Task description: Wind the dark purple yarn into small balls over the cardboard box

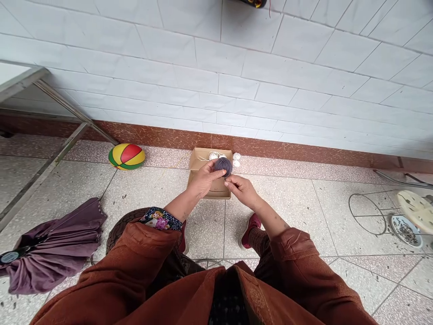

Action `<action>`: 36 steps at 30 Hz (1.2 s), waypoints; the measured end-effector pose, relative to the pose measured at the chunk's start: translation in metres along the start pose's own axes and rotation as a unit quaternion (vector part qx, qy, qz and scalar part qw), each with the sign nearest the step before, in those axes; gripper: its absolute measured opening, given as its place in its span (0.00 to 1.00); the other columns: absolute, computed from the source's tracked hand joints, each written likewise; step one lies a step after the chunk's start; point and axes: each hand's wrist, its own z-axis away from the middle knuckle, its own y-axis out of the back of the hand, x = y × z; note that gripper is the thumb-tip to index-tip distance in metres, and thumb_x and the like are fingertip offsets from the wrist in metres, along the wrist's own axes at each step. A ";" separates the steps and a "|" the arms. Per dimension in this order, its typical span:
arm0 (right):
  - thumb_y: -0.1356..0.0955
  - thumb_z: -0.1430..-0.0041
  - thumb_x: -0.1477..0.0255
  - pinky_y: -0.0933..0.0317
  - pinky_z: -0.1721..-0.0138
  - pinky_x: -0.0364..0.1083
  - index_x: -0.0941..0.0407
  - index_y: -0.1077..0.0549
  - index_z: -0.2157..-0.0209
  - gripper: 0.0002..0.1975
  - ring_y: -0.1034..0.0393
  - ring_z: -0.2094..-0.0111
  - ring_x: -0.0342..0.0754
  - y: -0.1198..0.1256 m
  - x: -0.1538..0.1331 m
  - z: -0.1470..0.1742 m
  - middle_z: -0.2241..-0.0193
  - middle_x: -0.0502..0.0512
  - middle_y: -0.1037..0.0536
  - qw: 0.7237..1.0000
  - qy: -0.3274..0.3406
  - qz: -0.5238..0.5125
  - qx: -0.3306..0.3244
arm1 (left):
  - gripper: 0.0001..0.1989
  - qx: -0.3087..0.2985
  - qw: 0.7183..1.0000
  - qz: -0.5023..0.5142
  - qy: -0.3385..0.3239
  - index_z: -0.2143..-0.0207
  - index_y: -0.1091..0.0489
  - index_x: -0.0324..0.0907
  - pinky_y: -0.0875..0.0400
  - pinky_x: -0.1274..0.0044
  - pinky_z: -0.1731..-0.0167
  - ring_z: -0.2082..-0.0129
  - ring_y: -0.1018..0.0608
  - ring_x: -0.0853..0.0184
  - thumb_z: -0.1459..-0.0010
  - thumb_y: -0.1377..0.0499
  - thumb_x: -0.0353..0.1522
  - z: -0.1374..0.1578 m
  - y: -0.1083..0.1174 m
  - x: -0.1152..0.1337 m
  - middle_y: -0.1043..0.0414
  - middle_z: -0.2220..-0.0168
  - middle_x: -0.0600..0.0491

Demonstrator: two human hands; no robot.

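Observation:
My left hand point(203, 178) is wrapped round a dark grey-purple ball of yarn point(223, 166), its thumb lying across the lower side. Just below and to the right of the ball, my right hand point(242, 188) pinches a strand of the same yarn between thumb and fingertips. Both hands are held above an open cardboard box point(216, 195) on the floor. White yarn balls point(214, 155) show inside the box's far part, partly hidden behind the grey ball. More small white balls point(237, 159) sit on the floor against the box's right side.
A striped ball point(127, 156) and a folded purple umbrella point(64, 246) lie at left, near a metal table frame point(72, 135). At right stand a wire rack point(368, 214) and a dish of seeds or husks point(407, 231). The tiled wall point(237, 108) rises behind the box.

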 end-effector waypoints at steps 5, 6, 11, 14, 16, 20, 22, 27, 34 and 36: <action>0.30 0.27 0.52 0.30 0.56 0.50 0.51 0.20 0.63 0.18 0.26 0.63 0.51 0.021 -0.008 -0.003 0.65 0.54 0.20 0.996 0.026 -0.007 0.085 | 0.28 -0.047 0.995 -0.090 0.014 0.46 0.20 0.42 0.31 0.63 0.38 0.46 0.21 0.56 0.50 0.23 0.37 0.006 0.002 -0.002 0.18 0.49 0.48; 0.30 0.28 0.52 0.30 0.56 0.50 0.51 0.20 0.63 0.18 0.26 0.63 0.51 0.024 -0.007 -0.004 0.66 0.54 0.20 0.994 0.024 -0.003 0.111 | 0.28 -0.072 0.993 -0.095 0.024 0.46 0.20 0.42 0.31 0.63 0.38 0.46 0.21 0.56 0.49 0.23 0.37 0.008 0.002 -0.003 0.18 0.49 0.47; 0.29 0.30 0.53 0.33 0.57 0.49 0.51 0.23 0.67 0.17 0.29 0.64 0.50 0.024 0.005 -0.012 0.68 0.52 0.22 0.986 -0.032 -0.006 0.165 | 0.36 -0.187 0.980 0.006 0.065 0.36 0.24 0.50 0.28 0.66 0.44 0.45 0.20 0.57 0.48 0.23 0.34 0.018 -0.001 -0.001 0.20 0.44 0.47; 0.32 0.29 0.54 0.35 0.61 0.47 0.52 0.26 0.67 0.18 0.32 0.66 0.49 0.010 0.014 -0.011 0.70 0.51 0.24 0.987 -0.084 -0.024 0.135 | 0.33 -0.186 0.975 0.078 0.090 0.40 0.21 0.48 0.27 0.68 0.46 0.47 0.20 0.59 0.49 0.22 0.34 0.018 -0.005 0.002 0.20 0.46 0.47; 0.33 0.30 0.55 0.36 0.62 0.47 0.52 0.27 0.68 0.17 0.33 0.67 0.49 0.003 0.017 -0.009 0.72 0.50 0.26 0.990 -0.100 -0.025 0.098 | 0.28 -0.151 0.979 0.108 0.088 0.46 0.19 0.44 0.26 0.69 0.47 0.50 0.20 0.61 0.51 0.21 0.34 0.015 -0.006 0.004 0.19 0.49 0.47; 0.33 0.30 0.55 0.37 0.63 0.47 0.51 0.29 0.68 0.17 0.34 0.70 0.48 -0.003 0.012 -0.005 0.73 0.49 0.28 0.996 -0.085 -0.016 0.014 | 0.21 -0.061 0.990 0.119 0.048 0.56 0.19 0.41 0.26 0.71 0.52 0.54 0.20 0.62 0.53 0.21 0.33 0.006 -0.004 0.006 0.18 0.54 0.48; 0.33 0.29 0.53 0.37 0.63 0.47 0.51 0.27 0.67 0.18 0.34 0.70 0.47 0.000 0.004 -0.003 0.73 0.49 0.28 0.998 -0.060 -0.018 -0.017 | 0.21 -0.020 0.995 0.090 0.038 0.57 0.20 0.41 0.26 0.72 0.55 0.55 0.20 0.63 0.53 0.22 0.34 0.003 -0.001 0.007 0.18 0.55 0.48; 0.31 0.28 0.50 0.36 0.63 0.47 0.52 0.22 0.65 0.20 0.32 0.69 0.47 0.013 -0.016 0.001 0.72 0.49 0.26 0.998 -0.011 -0.049 -0.038 | 0.26 0.053 0.997 -0.061 -0.010 0.49 0.21 0.42 0.26 0.68 0.48 0.50 0.21 0.59 0.52 0.25 0.36 0.002 0.003 0.007 0.19 0.50 0.49; 0.28 0.33 0.49 0.35 0.62 0.48 0.51 0.21 0.63 0.19 0.30 0.64 0.50 0.026 -0.009 -0.007 0.67 0.53 0.23 0.988 -0.027 -0.076 0.132 | 0.31 -0.094 0.988 -0.121 0.033 0.39 0.23 0.46 0.24 0.67 0.49 0.47 0.21 0.56 0.44 0.26 0.38 0.016 0.004 0.002 0.21 0.45 0.46; 0.28 0.34 0.49 0.35 0.63 0.48 0.51 0.22 0.65 0.19 0.31 0.65 0.50 0.025 -0.003 -0.011 0.68 0.52 0.24 0.983 -0.049 -0.076 0.161 | 0.34 -0.151 0.984 -0.068 0.066 0.34 0.26 0.50 0.23 0.69 0.54 0.49 0.19 0.58 0.42 0.27 0.38 0.020 0.002 0.001 0.22 0.43 0.45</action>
